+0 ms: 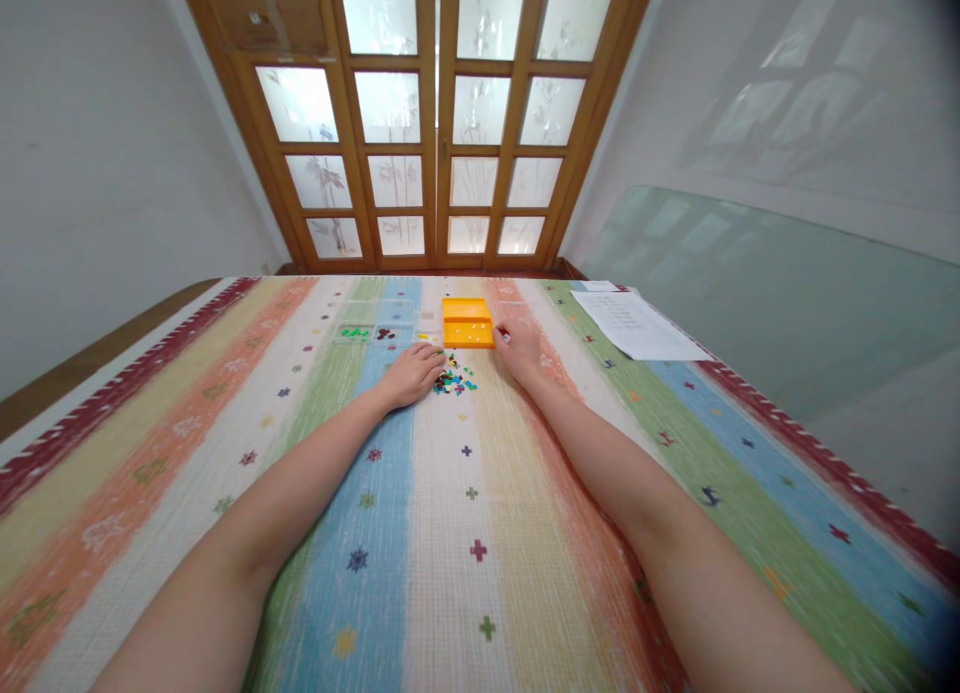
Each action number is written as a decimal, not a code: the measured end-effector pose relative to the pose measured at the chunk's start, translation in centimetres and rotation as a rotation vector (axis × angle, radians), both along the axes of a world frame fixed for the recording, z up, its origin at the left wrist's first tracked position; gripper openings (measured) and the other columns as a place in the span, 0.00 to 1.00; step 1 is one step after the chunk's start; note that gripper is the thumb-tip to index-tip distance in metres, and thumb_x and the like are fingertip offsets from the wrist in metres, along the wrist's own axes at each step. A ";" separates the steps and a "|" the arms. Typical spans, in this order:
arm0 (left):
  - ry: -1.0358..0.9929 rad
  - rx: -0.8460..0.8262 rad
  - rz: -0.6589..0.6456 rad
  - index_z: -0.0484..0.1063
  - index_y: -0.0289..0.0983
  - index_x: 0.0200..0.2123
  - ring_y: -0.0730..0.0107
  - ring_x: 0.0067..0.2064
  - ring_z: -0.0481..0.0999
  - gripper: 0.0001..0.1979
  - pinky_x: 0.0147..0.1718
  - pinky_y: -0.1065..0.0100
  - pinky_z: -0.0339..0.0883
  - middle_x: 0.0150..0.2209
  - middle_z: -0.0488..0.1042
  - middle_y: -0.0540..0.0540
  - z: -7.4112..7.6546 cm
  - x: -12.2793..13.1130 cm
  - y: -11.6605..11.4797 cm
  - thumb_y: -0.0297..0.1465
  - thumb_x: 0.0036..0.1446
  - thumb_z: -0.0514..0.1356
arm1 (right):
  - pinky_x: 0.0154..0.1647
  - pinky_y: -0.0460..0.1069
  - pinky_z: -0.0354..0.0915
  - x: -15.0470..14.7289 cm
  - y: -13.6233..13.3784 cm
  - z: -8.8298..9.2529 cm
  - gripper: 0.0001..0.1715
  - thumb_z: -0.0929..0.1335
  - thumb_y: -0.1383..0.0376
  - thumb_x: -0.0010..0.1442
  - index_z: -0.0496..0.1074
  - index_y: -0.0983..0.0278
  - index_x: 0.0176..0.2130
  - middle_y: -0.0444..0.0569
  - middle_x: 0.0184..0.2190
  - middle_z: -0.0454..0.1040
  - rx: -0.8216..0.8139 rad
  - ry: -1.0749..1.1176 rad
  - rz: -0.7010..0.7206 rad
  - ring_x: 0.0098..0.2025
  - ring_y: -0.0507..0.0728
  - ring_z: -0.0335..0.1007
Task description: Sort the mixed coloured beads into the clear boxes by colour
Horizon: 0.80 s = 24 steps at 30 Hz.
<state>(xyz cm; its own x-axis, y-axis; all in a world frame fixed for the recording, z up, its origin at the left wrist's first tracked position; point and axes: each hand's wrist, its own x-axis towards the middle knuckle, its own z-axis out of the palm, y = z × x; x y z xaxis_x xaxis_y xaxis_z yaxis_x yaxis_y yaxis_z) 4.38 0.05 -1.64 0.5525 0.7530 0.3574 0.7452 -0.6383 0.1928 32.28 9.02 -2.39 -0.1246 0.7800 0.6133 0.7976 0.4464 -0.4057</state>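
Note:
My left hand (415, 373) lies low on the tablecloth with its fingers stretched out, the fingertips at the left edge of a loose pile of small coloured pieces (455, 381). My right hand (520, 349) is closed in a pinch beside an orange box (466, 308). A tiny whitish speck shows at its fingertips, too small to name. The orange box stands with its lid raised, and several small white pieces (471, 331) lie inside. Left of it, a clear compartment box (339, 340) holds green pieces (355, 333), dark red pieces (385, 334) and yellow pieces (424, 337) in separate sections.
A striped tablecloth (442, 553) covers the table. White printed sheets (634, 323) lie at the far right. Beyond the far edge stand wood-framed glass doors (439, 153). A pale glass panel (750, 293) leans against the right wall.

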 end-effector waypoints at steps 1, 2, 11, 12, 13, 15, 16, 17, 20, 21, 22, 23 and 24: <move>-0.003 0.009 0.010 0.73 0.39 0.60 0.57 0.66 0.66 0.22 0.69 0.50 0.56 0.62 0.73 0.40 0.0 -0.1 0.1 0.37 0.74 0.47 | 0.47 0.55 0.62 0.0 0.0 0.0 0.12 0.64 0.64 0.64 0.77 0.61 0.34 0.52 0.35 0.79 -0.003 -0.006 0.005 0.42 0.62 0.70; -0.006 0.021 0.022 0.73 0.38 0.61 0.57 0.66 0.65 0.22 0.69 0.50 0.56 0.63 0.72 0.40 -0.1 -0.2 0.1 0.37 0.74 0.46 | 0.47 0.55 0.62 0.0 0.0 0.0 0.12 0.65 0.64 0.64 0.77 0.61 0.34 0.52 0.35 0.79 -0.006 -0.012 0.010 0.41 0.62 0.70; -0.202 0.152 0.309 0.70 0.38 0.63 0.52 0.69 0.62 0.23 0.71 0.47 0.52 0.67 0.67 0.38 0.8 -3.5 1.5 0.37 0.73 0.46 | 0.45 0.54 0.62 -0.1 -0.1 0.0 0.11 0.65 0.64 0.64 0.77 0.61 0.35 0.52 0.35 0.79 0.011 -0.022 0.016 0.40 0.62 0.70; -0.250 0.174 0.367 0.69 0.38 0.64 0.52 0.69 0.61 0.23 0.71 0.46 0.52 0.68 0.65 0.38 1.0 -4.3 1.8 0.37 0.73 0.46 | 0.45 0.54 0.62 -0.1 -0.1 -0.1 0.11 0.65 0.64 0.64 0.77 0.61 0.35 0.52 0.35 0.79 0.010 -0.022 0.016 0.40 0.62 0.70; -0.300 0.194 0.423 0.69 0.38 0.64 0.52 0.70 0.61 0.23 0.71 0.45 0.52 0.68 0.65 0.38 1.0 -5.3 2.1 0.37 0.73 0.46 | 0.44 0.54 0.62 -0.1 -0.1 -0.1 0.11 0.65 0.64 0.64 0.77 0.62 0.35 0.52 0.35 0.79 0.009 -0.022 0.018 0.40 0.62 0.70; -0.401 0.227 0.523 0.69 0.37 0.63 0.51 0.69 0.61 0.23 0.71 0.44 0.52 0.67 0.65 0.36 1.0 -7.3 2.7 0.36 0.72 0.46 | 0.44 0.54 0.62 -0.1 0.0 -0.1 0.11 0.65 0.64 0.64 0.77 0.62 0.35 0.52 0.35 0.79 0.006 -0.025 0.018 0.40 0.61 0.70; -0.441 0.240 0.565 0.69 0.36 0.63 0.51 0.69 0.62 0.23 0.70 0.43 0.52 0.67 0.66 0.35 0.8 -8.3 3.0 0.36 0.72 0.46 | 0.44 0.54 0.62 -0.1 0.0 -0.1 0.11 0.65 0.64 0.64 0.77 0.62 0.34 0.52 0.35 0.79 0.005 -0.025 0.017 0.40 0.61 0.70; -0.472 0.255 0.607 0.69 0.35 0.62 0.51 0.68 0.63 0.24 0.70 0.43 0.53 0.66 0.67 0.34 0.5 -9.2 3.3 0.36 0.72 0.45 | 0.44 0.54 0.61 -0.1 0.0 -0.2 0.11 0.65 0.64 0.64 0.77 0.62 0.35 0.52 0.36 0.79 0.004 -0.025 0.016 0.41 0.62 0.70; -0.528 0.286 0.709 0.71 0.34 0.60 0.52 0.67 0.65 0.24 0.70 0.45 0.54 0.63 0.70 0.35 -0.5 -11.1 4.1 0.36 0.72 0.45 | 0.45 0.54 0.61 -0.2 0.0 -0.2 0.10 0.65 0.64 0.64 0.77 0.62 0.35 0.52 0.36 0.80 -0.005 -0.022 0.012 0.41 0.62 0.70; -0.535 0.286 0.727 0.71 0.34 0.60 0.53 0.67 0.66 0.24 0.70 0.47 0.55 0.63 0.71 0.35 -0.8 -11.5 4.4 0.36 0.71 0.45 | 0.45 0.54 0.61 -0.2 0.0 -0.2 0.10 0.66 0.64 0.64 0.77 0.62 0.35 0.52 0.37 0.80 -0.008 -0.021 0.015 0.42 0.62 0.71; -0.537 0.283 0.740 0.72 0.35 0.60 0.54 0.66 0.66 0.24 0.70 0.48 0.55 0.62 0.71 0.35 -1.1 -11.7 4.5 0.36 0.71 0.45 | 0.45 0.54 0.61 -0.2 0.0 -0.3 0.10 0.66 0.65 0.64 0.77 0.62 0.35 0.53 0.37 0.80 -0.010 -0.021 0.019 0.42 0.62 0.70; -0.536 0.278 0.747 0.72 0.35 0.60 0.54 0.66 0.67 0.23 0.70 0.49 0.55 0.62 0.72 0.36 -1.3 -11.8 4.7 0.36 0.71 0.45 | 0.45 0.54 0.61 -0.2 0.0 -0.3 0.10 0.66 0.65 0.64 0.77 0.62 0.35 0.53 0.37 0.80 -0.011 -0.020 0.024 0.42 0.62 0.70; -0.532 0.272 0.749 0.72 0.35 0.60 0.54 0.66 0.67 0.23 0.70 0.49 0.55 0.62 0.72 0.36 -1.5 -11.9 4.8 0.36 0.71 0.46 | 0.45 0.54 0.61 -0.2 0.0 -0.3 0.10 0.66 0.65 0.64 0.77 0.62 0.35 0.53 0.37 0.80 -0.010 -0.019 0.027 0.41 0.62 0.70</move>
